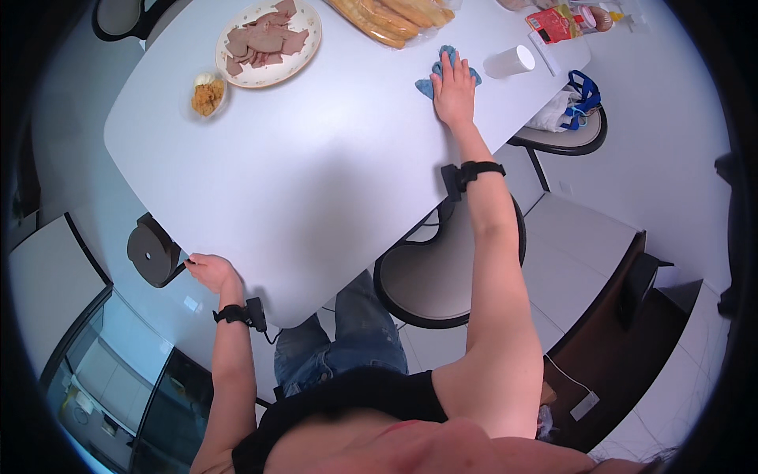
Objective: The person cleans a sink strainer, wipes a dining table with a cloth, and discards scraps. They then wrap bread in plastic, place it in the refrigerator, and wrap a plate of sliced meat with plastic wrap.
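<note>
My right hand (455,98) lies flat on a crumpled blue cloth (425,87), pressing it against the white tabletop (284,178) near the far right side. Close beside it, to the right, a white cup (508,62) lies tipped on its side. My left hand (212,271) is at the table's near-left edge, its fingertips reaching the rim; whether it grips the rim cannot be made out. A dark round-backed stool or chair part (153,252) is just left of those fingers. Both wrists carry black straps with small modules.
At the back stand a plate of sliced meat (266,38), a small bowl of brown and white food (207,98) and bagged bread sticks (397,21). A red packet (552,23) lies far right. Chairs (423,278) with a bag (562,109) on one line the right edge.
</note>
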Tool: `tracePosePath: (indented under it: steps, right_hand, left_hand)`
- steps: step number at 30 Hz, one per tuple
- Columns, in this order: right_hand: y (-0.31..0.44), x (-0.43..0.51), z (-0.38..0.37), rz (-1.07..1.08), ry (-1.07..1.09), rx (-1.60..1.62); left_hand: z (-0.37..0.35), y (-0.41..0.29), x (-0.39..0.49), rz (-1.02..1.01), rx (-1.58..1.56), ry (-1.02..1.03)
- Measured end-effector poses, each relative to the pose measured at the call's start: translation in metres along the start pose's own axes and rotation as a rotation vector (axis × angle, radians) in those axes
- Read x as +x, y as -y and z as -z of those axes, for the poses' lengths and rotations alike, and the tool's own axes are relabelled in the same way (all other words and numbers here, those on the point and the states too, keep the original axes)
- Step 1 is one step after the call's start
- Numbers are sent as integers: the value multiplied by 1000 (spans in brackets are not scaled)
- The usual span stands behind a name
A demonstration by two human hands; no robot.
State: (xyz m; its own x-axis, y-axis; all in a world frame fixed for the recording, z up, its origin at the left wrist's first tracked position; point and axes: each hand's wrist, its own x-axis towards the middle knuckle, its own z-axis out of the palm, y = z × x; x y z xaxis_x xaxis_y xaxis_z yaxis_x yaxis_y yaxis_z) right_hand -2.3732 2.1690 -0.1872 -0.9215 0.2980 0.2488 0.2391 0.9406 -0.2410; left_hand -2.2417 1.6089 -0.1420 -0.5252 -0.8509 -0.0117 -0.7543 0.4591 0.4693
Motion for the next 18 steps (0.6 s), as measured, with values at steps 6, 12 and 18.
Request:
tracePosePath:
  steps: [6,12,18]
  right_hand:
    - [109,-196,67,200,375,-73]
    - [70,-183,56,339,404,-36]
    - [-17,-47,14,-21,-9,-21]
  left_hand:
    - [2,-1,-1,60,27,18]
    - [-6,7,5,30,98,-24]
    - [-9,13,11,27,94,-2]
